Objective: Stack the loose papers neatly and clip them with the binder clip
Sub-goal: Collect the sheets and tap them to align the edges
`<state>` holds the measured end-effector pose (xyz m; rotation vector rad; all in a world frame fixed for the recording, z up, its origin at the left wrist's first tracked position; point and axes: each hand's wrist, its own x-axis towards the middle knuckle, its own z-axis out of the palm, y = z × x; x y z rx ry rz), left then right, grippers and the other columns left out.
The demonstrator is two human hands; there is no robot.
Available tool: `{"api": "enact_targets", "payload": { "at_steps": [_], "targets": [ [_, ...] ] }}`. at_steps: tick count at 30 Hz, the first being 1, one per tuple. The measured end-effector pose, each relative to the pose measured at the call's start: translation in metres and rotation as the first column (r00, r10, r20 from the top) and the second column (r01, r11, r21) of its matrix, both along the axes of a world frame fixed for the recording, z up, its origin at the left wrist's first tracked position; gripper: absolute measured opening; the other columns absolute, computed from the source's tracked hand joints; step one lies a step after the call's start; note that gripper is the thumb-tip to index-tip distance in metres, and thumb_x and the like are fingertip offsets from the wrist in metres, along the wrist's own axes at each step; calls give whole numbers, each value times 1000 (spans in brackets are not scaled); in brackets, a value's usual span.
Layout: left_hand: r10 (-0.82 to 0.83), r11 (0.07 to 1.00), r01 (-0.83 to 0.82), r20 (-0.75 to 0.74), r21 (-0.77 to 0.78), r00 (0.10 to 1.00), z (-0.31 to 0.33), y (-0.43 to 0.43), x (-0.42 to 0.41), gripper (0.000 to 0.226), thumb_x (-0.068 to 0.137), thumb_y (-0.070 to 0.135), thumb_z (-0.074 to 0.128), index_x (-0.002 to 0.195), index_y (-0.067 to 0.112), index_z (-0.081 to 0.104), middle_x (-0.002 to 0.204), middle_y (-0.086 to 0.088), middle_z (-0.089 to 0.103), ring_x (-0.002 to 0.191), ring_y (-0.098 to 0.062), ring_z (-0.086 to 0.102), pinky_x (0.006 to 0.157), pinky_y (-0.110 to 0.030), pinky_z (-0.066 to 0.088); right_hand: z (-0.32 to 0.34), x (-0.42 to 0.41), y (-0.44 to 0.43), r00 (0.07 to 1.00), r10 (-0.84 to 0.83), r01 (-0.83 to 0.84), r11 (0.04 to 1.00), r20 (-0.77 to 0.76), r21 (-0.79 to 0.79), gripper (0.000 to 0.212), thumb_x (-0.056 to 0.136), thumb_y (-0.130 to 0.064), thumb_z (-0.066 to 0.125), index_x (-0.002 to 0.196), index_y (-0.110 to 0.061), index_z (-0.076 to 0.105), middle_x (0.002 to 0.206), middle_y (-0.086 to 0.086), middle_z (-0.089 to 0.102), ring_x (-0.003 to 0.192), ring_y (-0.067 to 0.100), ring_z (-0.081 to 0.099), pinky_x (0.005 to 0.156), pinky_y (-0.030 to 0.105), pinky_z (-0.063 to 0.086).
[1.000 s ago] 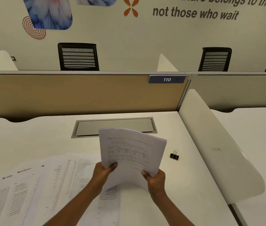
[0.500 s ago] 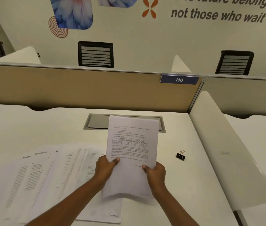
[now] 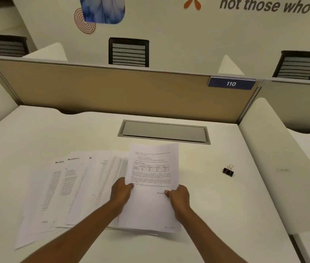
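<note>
Two bare hands hold one sheaf of white printed paper sheets [image 3: 151,186] in the head view, the only view supplied. The left hand [image 3: 120,190] grips the sheaf's left edge, thumb on the front face and fingers hidden behind. The right hand [image 3: 178,197] grips the right edge lower down in the same manner, thumb forward. The sheaf is held upright and slightly tilted, its lower edge at or just above the white laminate desk top [image 3: 226,215]; contact cannot be confirmed. Its edges look roughly aligned, though slight offsets show along the bottom.

A fan of loose white printed pages [image 3: 64,188] lies spread flat on the desk to the left of the sheaf, overlapping one another and partly running beneath it. These are not yet gathered.

A small black binder clip with wire handles [image 3: 228,170] stands on the desk to the right, well apart from both hands and the papers, untouched.

A grey metal cable hatch [image 3: 163,131] sits beyond the sheaf, clear of the work.

Assessment: stacking is partly done. Judged remaining: collect the fanned pages, square the full stack, fetch the clip and fasten it. The task appears less than half complete.
</note>
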<state>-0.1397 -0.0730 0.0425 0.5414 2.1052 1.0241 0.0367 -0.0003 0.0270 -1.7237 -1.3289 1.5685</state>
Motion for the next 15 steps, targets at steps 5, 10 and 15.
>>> {"api": "enact_targets", "payload": {
  "at_steps": [5, 10, 15],
  "targets": [
    [-187, 981, 188, 26, -53, 982, -4, -8, -27, 16, 96, 7, 44, 108, 14, 50, 107, -1, 52, 88, -15, 53, 74, -25, 46, -8, -21, -16, 997, -15, 15, 1000, 76, -5, 14, 78, -5, 62, 91, -9, 64, 95, 8, 69, 80, 26, 67, 74, 38, 59],
    [-293, 950, 291, -3, -110, 956, -10, -2, -52, 22, 93, 5, 45, 113, 10, 51, 108, -2, 52, 86, -13, 52, 69, -23, 43, -13, -34, -24, 993, -69, 71, 997, 91, -26, 17, 77, -3, 65, 94, -5, 63, 97, 10, 68, 81, 28, 66, 66, 31, 55],
    [-337, 925, 306, -114, -223, 935, -24, 2, -67, 23, 90, 12, 51, 112, 7, 56, 116, -11, 61, 97, -24, 57, 82, -33, 50, -15, -39, -23, 990, -47, 48, 999, 135, -7, 20, 73, -5, 68, 93, -7, 65, 95, 9, 70, 78, 27, 67, 68, 34, 58]
  ]
}}
